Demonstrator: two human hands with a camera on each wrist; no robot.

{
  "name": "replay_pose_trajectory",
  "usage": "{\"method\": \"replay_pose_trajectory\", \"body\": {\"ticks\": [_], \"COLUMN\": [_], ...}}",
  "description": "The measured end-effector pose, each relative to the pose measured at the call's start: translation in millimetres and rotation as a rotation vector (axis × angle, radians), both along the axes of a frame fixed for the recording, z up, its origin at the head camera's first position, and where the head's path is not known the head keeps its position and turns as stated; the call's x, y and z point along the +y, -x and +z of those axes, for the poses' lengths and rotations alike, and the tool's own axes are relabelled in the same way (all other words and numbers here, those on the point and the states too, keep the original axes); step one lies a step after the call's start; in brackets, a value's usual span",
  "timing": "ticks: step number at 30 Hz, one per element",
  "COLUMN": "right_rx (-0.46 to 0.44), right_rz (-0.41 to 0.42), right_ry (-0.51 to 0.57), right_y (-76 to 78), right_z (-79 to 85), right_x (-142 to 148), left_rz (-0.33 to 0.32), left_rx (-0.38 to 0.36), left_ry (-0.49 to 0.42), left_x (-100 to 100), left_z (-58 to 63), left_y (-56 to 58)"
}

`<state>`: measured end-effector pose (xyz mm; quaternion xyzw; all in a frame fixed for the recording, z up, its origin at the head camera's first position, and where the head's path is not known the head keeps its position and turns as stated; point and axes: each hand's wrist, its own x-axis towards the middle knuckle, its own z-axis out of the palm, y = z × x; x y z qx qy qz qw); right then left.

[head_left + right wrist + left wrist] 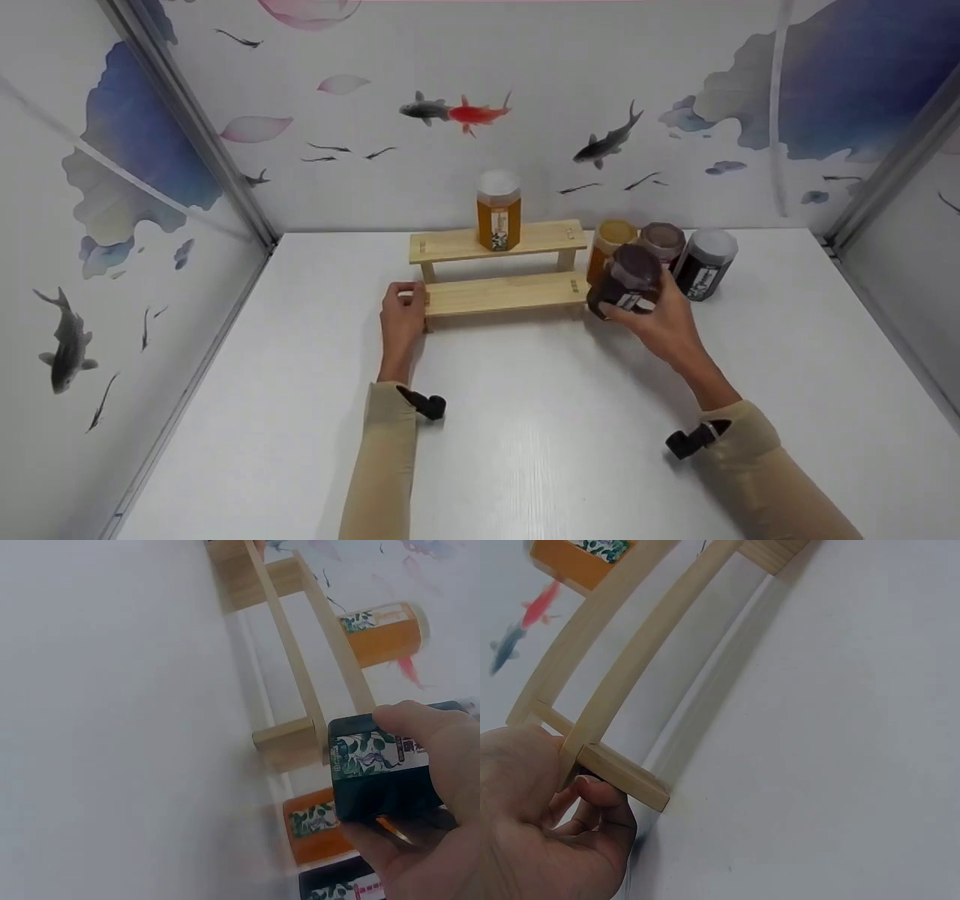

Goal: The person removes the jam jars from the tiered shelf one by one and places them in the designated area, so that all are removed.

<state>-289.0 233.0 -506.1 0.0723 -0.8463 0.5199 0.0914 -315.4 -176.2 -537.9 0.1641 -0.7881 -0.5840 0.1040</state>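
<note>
A two-step wooden rack (pixel 502 295) stands at the table's back. My left hand (pixel 402 320) grips the left end of its lower step; in the left wrist view the fingers (pixel 604 795) curl in beside the end support. Held in my right hand (pixel 670 326) is a dark jar (pixel 628 274) with a printed label, tilted, just right of the lower step. The right wrist view shows the thumb (pixel 409 718) along one side of this jar and fingers beneath it. An amber honey jar (pixel 499 217) with a white lid stands on the upper step.
Behind the held jar, right of the rack, stand an amber jar (pixel 613 236) with a yellow lid, a jar with a brownish lid (pixel 663 238) and a dark jar with a pale lid (pixel 705 264). White walls (pixel 480 45) with painted fish enclose the table (pixel 510 435).
</note>
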Motion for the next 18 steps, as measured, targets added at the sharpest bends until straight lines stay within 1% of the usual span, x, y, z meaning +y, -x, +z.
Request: {"method": "replay_pose_trajectory", "body": {"ticks": [3, 6, 10, 14, 18], "right_rx": [-0.035, -0.090, -0.156, -0.174, -0.182], "right_rz": [-0.014, -0.024, -0.019, -0.008, -0.007], "right_ry": [-0.002, -0.018, -0.046, -0.063, -0.061], "right_y": [-2.4, -3.8, -2.4, -1.2, -1.3], "right_z": [-2.9, -6.4, -14.4, -18.2, -17.9], "right_x": [9.8, 17.8, 20.0, 19.7, 18.0], "left_rz": [-0.001, 0.005, 0.009, 0.012, 0.015], "left_rx": [-0.003, 0.002, 0.014, 0.011, -0.004], "left_ry": [0.002, 0.009, 0.013, 0.013, 0.021], "left_x": [-0.8, -0.1, -1.7, -1.2, -1.2], "left_z": [-1.5, -1.6, -2.0, -1.6, 0.5], "left_y": [-0.1, 1.2, 0.9, -0.1, -0.1]}}
